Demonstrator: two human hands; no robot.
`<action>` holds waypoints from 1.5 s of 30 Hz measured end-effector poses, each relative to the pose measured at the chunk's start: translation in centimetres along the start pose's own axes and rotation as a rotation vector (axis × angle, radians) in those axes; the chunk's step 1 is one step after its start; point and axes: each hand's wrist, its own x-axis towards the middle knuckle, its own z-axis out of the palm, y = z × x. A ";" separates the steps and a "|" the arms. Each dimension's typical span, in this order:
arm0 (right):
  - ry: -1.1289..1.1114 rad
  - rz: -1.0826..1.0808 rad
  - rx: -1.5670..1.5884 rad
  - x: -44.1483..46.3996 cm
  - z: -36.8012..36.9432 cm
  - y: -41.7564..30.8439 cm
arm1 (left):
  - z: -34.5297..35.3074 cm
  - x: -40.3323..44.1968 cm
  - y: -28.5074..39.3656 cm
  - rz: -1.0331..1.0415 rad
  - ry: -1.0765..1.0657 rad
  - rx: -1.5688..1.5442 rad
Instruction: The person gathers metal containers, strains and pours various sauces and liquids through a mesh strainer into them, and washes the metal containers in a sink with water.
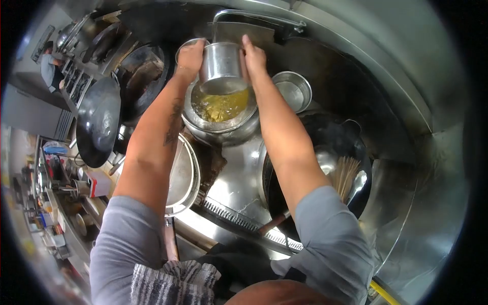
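Note:
Both hands hold a shiny metal pot point(222, 60) by its sides. My left hand point(191, 57) is closed on its left side, my right hand point(255, 57) on its right, with the thumb up. The pot hangs tilted over a wide metal bowl point(193, 122). Yellow liquid point(218, 107) with a rippled, bubbly surface lies in that bowl; whether any is flowing from the pot is hidden. Behind the pot a bent metal tap pipe point(254, 15) arches over. A smaller round metal container point(292, 91) stands to the right of the bowl.
Right of the steel counter point(236, 175), a dark wok point(363, 188) holds a bamboo brush point(345, 175) and a ladle. A round strainer point(183, 178) lies under my left arm. More woks point(99, 122) stand at left. Another person point(50, 68) is at far left.

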 end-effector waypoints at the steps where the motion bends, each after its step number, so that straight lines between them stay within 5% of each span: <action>1: -0.005 0.004 -0.006 -0.4 -0.1 -0.1 | -0.1 0.0 0.5 -0.136 -0.011 -0.354; 2: -0.305 -0.035 -0.109 -0.8 -0.2 -0.8 | 0.0 0.0 1.0 -0.275 0.026 -0.706; 4: -0.907 -0.112 -0.309 -1.3 -0.1 -2.1 | 0.0 1.4 1.6 0.191 -0.236 -0.306; 5: -0.912 -0.214 -0.398 -1.3 0.1 -2.2 | -2.0 2.1 4.0 -0.046 -0.300 -0.492; 6: -0.914 -0.204 -0.398 -2.0 0.2 -2.8 | -3.0 2.7 5.2 -0.051 -0.307 -0.496; 9: -0.650 -0.461 -1.001 -4.5 1.1 -3.9 | -3.2 5.0 5.4 -0.456 -0.504 -1.046; 10: -0.582 -0.447 -1.081 -6.1 1.5 -4.1 | -2.5 5.0 5.0 -0.456 -0.504 -1.048; 12: -0.549 -0.520 -1.127 -7.1 1.1 -3.5 | -1.1 4.5 4.1 -0.077 -0.118 -0.496; 14: -0.529 -0.516 -1.118 -7.5 1.0 -3.3 | -1.7 1.6 4.2 -0.156 0.010 -0.451; 16: -0.514 -0.513 -1.111 -7.8 1.1 -3.2 | -3.3 -0.6 4.7 -0.846 -0.215 -0.801; 17: -0.472 -0.498 -1.021 -7.9 1.5 -3.2 | -2.6 -1.0 3.7 -0.843 -0.212 -0.797; 19: -0.436 -0.480 -0.926 -7.6 2.0 -2.7 | -0.9 -2.7 1.4 -1.090 -0.551 -1.312; 21: -0.570 -0.262 -0.785 -4.7 2.5 -0.7 | -1.5 -3.9 2.1 -1.006 -0.434 -1.315; 24: -0.384 -0.342 -1.064 0.7 5.2 3.2 | -4.7 -5.5 8.1 -0.856 -0.242 -1.231; 26: -0.723 0.043 -0.670 1.8 6.3 1.5 | -4.6 -5.7 11.1 -1.023 -0.076 -1.208; 27: -0.847 0.074 -0.574 1.2 7.2 2.6 | -4.0 -5.3 8.3 -0.987 -0.163 -1.261; 28: -0.826 0.066 -0.717 -2.4 6.0 -1.3 | -3.2 -5.1 5.6 -0.954 -0.253 -1.314; 30: -1.024 -0.316 -1.361 -3.0 5.4 -1.9 | -7.1 -5.6 7.0 -1.078 -0.265 -1.218; 32: -0.641 -0.136 -1.082 -0.8 6.7 1.4 | -7.1 -6.2 8.0 -1.041 -0.305 -1.281; 34: -0.616 -0.110 -0.824 1.9 8.4 4.6 | -4.8 -7.0 8.7 -1.044 -0.211 -1.273; 36: -1.060 -0.180 -0.685 -1.4 7.7 1.6 | -4.2 -6.9 7.0 -1.112 -0.239 -1.298; 37: -1.116 -0.224 -0.635 -0.1 9.0 5.3 | -3.5 -6.9 5.0 -1.084 -0.318 -1.315; 38: -1.112 -0.246 -0.874 -4.8 5.4 -2.8 | -5.3 -7.1 5.4 -1.154 -0.297 -1.276; 40: -1.170 -0.513 -0.576 -4.7 3.8 -1.4 | -5.1 -7.2 3.2 -1.181 -0.275 -1.234; 41: -1.182 -0.518 -0.571 -5.4 3.6 -2.5 | -4.6 -7.2 2.9 -1.207 -0.257 -1.292; 43: -0.861 -0.498 -1.193 -6.5 2.7 -4.9 | -5.6 -6.9 5.8 -1.272 -0.215 -1.411; 45: -0.714 -0.486 -1.091 -5.0 2.3 -2.8 | -5.3 -6.6 5.6 -1.138 -0.256 -1.230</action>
